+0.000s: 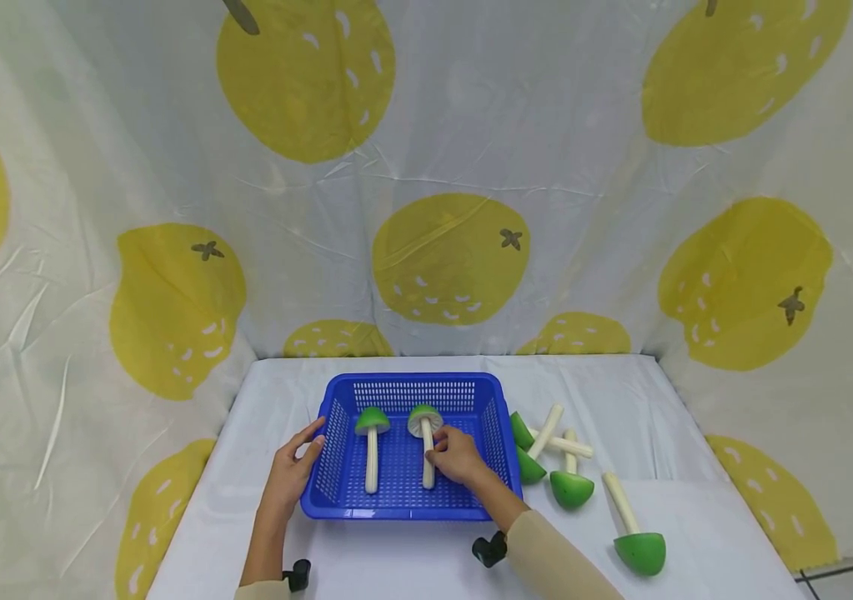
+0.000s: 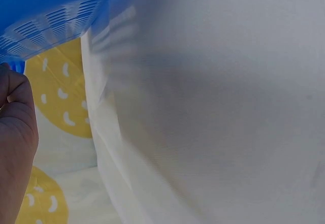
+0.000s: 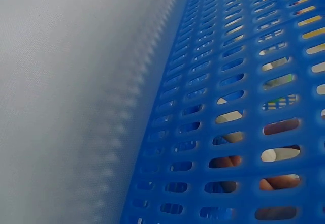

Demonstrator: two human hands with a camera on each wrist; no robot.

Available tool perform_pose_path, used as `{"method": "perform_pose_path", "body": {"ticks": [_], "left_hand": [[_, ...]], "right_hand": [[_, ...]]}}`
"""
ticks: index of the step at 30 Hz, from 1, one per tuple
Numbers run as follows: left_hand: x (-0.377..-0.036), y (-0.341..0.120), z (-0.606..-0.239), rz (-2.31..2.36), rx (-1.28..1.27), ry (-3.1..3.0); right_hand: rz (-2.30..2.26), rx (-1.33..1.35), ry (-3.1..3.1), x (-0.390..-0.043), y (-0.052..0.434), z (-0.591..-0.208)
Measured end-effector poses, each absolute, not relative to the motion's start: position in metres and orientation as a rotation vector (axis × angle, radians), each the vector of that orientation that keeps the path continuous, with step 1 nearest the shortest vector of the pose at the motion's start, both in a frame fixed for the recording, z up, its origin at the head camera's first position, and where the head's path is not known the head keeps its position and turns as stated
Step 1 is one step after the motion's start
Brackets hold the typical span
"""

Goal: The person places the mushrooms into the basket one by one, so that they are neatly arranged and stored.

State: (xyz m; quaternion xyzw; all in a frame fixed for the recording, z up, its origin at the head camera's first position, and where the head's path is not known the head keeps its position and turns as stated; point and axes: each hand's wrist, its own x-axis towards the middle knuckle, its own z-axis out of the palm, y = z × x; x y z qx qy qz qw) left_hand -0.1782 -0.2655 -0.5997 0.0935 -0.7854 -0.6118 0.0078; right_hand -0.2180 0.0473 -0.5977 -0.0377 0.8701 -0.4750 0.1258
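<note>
Blue basket on the white counter. The right hand reaches inside, its fingers pinching the white stem of a toy mushroom — long axis running front to back, green cap pointing away from the person. A second mushroom lies parallel just to its left. The left hand rests on the basket's left wall, fingers relaxed — holding nothing. Four more mushrooms lie scattered to the right.
</note>
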Motion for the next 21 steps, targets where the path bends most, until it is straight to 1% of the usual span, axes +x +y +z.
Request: {"method": "perform_pose_path", "body": {"ticks": [10, 21], "left_hand": [[-0.177, -0.265, -0.598, -1.878, 0.257, -2.461], [-0.177, -0.266, -0.600, -1.863, 0.277, -2.467]], "right_hand": [[-1.350, -0.113, 2.607, -0.217, 0.048, -0.596], [-1.366, -0.134, 2.668, -0.212, 0.058, -0.585]]}}
